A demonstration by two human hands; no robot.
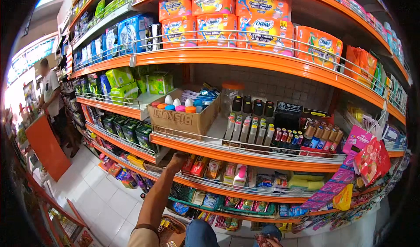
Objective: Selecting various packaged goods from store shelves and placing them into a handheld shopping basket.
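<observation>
My left hand [178, 161] reaches into the lower shelf beside several red boxes [199, 166]; its fingers are mostly hidden, so whether it grips anything is unclear. Just above it, a cardboard box [178, 122] holds bottles with white, blue, orange and pink caps, and small packets. My right hand [271, 241] is at the bottom edge, by my knee, with its fingers around a small reddish item [261, 239] that I cannot identify. Between the two hands, a brown basket [174, 235] with a yellow item inside stands low, beside my other knee.
Orange-edged shelves [249, 151] hold roll-on style bottles [244, 132] and dark-capped bottles. Orange sanitary pad packs [264, 33] fill the shelf above. Pink sachet strips [338, 181] hang at the right. At the far left a person [51, 89] stands by an orange panel [47, 146] on the tiled floor.
</observation>
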